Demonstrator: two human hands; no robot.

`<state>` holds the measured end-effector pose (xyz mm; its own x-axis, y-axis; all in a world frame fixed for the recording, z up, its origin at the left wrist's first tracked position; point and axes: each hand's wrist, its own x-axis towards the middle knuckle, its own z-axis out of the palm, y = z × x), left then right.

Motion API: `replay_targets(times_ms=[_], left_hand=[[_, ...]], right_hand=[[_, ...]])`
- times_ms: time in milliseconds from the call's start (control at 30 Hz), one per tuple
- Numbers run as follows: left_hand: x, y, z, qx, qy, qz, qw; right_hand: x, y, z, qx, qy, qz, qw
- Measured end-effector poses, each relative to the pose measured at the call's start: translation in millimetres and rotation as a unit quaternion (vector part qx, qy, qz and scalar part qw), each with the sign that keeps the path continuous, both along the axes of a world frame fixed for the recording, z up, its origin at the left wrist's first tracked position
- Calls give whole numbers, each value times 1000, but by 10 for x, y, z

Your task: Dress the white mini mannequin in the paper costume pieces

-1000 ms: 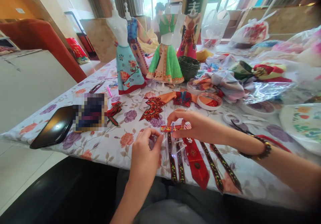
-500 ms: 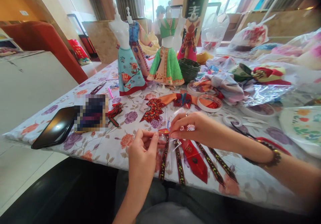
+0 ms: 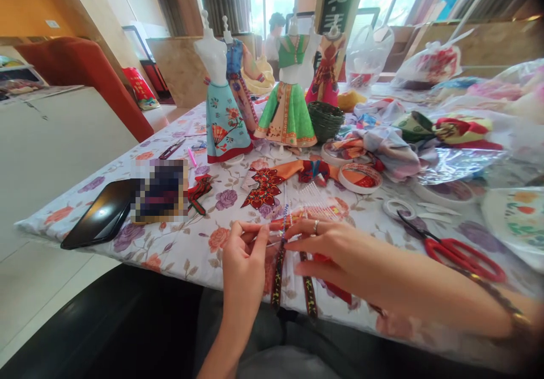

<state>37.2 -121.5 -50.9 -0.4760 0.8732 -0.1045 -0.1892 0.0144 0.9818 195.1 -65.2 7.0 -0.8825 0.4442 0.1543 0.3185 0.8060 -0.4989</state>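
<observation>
My left hand (image 3: 245,260) is closed in a pinch at the near end of the table, its fingertips at the left edge of a red and yellow fabric piece (image 3: 278,221). Dark patterned ribbon strips (image 3: 277,280) hang down from this piece toward the table edge. My right hand (image 3: 329,248), with a ring on one finger, reaches over from the right with fingers stretched and slightly apart. Its fingertips touch the piece near a thin line of small blue beads (image 3: 285,214). A red panel (image 3: 335,291) is mostly hidden under this hand. Beyond it lies a clear sheet of small gems (image 3: 317,197).
Red-handled scissors (image 3: 463,257) lie under my right forearm. Tape rolls (image 3: 360,178), a red patterned cutout (image 3: 264,187) and a black tablet-like object (image 3: 100,213) surround the work. Dressed mini mannequins (image 3: 229,121) and a dark basket (image 3: 326,121) stand behind. A person (image 3: 274,39) is far back.
My right hand has loosened from a pinch, stretched its fingers and come lower over the ribbons. The gem sheet and scissors show more. My left hand keeps its pinch; the view has shifted slightly.
</observation>
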Motion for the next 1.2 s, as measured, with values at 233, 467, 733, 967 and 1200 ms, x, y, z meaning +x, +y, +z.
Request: replay_targets(times_ms=[233, 467, 733, 967, 1200], left_hand=[[-6, 0, 6, 20, 12, 2, 1000], [-1, 10, 10, 23, 22, -28, 999], [42, 6, 69, -28, 14, -27, 999], [76, -12, 82, -26, 21, -22, 999], [94, -5, 57, -16, -31, -18, 999]], right_hand=[[51, -305, 5, 132, -26, 28, 990], [117, -26, 216, 86, 2, -22, 996], [-18, 263, 26, 43, 49, -117, 991], [-119, 270, -218, 18, 79, -110, 991], [-124, 253, -311, 46, 54, -71, 995]])
